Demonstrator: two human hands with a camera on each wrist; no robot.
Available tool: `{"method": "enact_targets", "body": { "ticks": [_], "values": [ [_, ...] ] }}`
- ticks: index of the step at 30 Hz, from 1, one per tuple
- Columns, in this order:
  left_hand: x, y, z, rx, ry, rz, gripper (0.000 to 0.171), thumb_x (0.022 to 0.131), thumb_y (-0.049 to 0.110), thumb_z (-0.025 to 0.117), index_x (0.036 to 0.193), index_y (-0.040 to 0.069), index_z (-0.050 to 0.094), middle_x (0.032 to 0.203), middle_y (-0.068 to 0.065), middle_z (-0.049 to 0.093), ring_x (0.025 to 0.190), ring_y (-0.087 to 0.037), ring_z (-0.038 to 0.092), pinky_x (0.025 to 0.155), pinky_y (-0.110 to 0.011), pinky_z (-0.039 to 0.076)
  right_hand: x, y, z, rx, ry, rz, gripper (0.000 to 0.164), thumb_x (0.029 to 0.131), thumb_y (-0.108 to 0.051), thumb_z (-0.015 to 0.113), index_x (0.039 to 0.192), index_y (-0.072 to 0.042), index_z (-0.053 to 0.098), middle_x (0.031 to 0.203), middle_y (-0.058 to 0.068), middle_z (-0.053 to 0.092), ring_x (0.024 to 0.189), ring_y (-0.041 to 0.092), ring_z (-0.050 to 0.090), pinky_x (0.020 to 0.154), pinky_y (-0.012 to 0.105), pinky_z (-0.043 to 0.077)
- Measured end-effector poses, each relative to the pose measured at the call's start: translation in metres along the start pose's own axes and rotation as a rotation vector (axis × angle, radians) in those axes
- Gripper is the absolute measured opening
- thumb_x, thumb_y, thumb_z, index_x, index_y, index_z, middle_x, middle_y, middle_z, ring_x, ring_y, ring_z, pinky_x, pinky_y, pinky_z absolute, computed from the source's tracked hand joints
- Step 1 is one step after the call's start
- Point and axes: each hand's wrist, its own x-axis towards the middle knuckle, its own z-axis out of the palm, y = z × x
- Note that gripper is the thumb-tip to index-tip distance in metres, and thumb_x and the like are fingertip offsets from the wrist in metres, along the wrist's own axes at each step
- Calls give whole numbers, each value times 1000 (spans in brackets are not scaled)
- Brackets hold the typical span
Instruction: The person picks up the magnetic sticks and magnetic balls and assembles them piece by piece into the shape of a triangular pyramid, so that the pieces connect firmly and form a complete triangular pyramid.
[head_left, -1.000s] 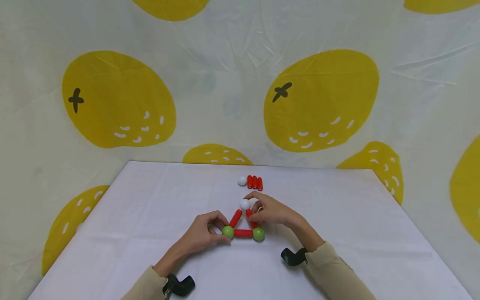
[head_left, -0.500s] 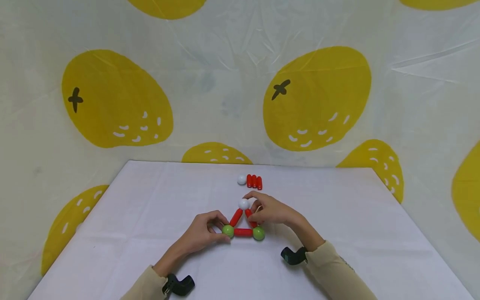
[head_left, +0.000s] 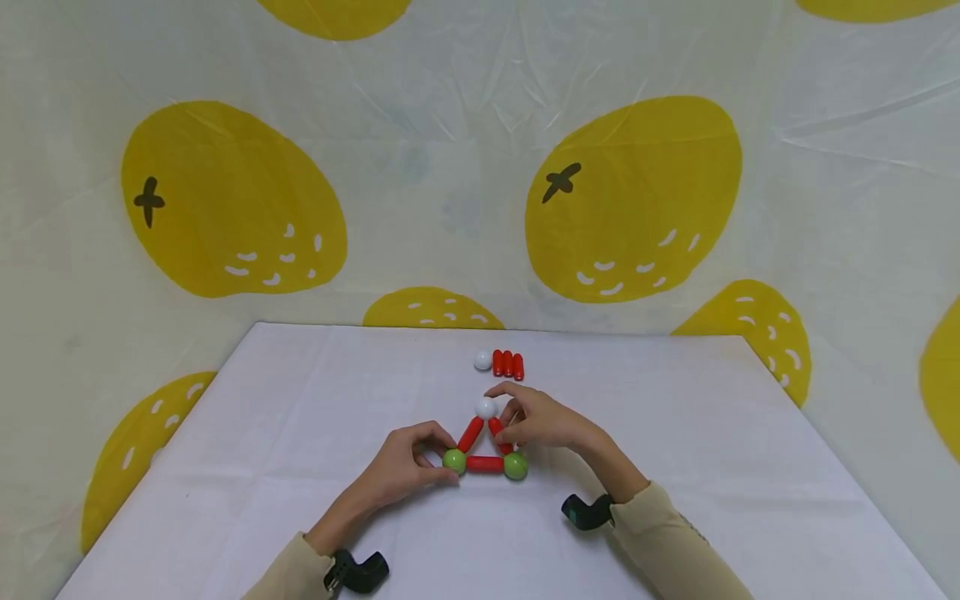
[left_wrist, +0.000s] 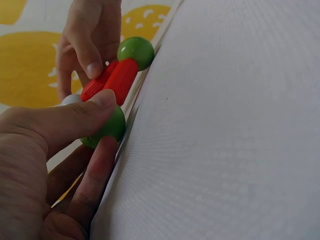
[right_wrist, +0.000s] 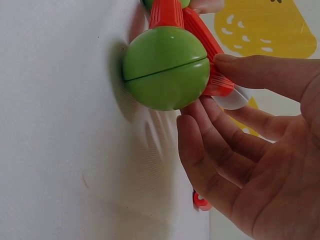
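On the white table, a triangle of red rods and balls lies between the two hands. Its near corners are a left green ball (head_left: 454, 461) and a right green ball (head_left: 515, 466), joined by a red rod (head_left: 485, 464). A white ball (head_left: 487, 407) forms the far corner, where the left slanted rod (head_left: 470, 435) and the right slanted rod (head_left: 497, 427) meet. My left hand (head_left: 408, 461) pinches the left green ball between thumb and fingers. With thumb and fingers my right hand (head_left: 546, 421) grips the right slanted rod, its index finger reaching over to the white ball.
Behind the triangle, another white ball (head_left: 483, 360) lies beside three loose red rods (head_left: 507, 364). The white cloth (head_left: 247, 400) covers the table up to its far edge. A curtain (head_left: 435, 183) with yellow fruit prints hangs behind.
The white ball has shifted slightly left, closing the small gap to the left slanted rod. Both hands keep nearly the same place and hold.
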Motion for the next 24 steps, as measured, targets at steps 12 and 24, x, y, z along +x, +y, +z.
{"method": "enact_targets", "body": {
  "ticks": [12, 24],
  "values": [
    [1, 0, 1, 10, 2, -2, 33, 79, 30, 91, 106, 26, 72, 102, 9, 72, 95, -9, 66, 74, -24, 59, -1, 1, 0, -7, -8, 2, 60, 89, -6, 71, 145, -7, 49, 101, 11, 70, 85, 18, 65, 78, 34, 60],
    [0, 2, 0, 6, -7, -8, 31, 81, 30, 89, 106, 25, 73, 102, 7, 73, 95, -9, 66, 75, -23, 58, 2, 7, 1, -32, -10, 21, 59, 89, -7, 72, 143, -9, 50, 101, 6, 70, 89, 18, 66, 82, 33, 60]
  ]
}}
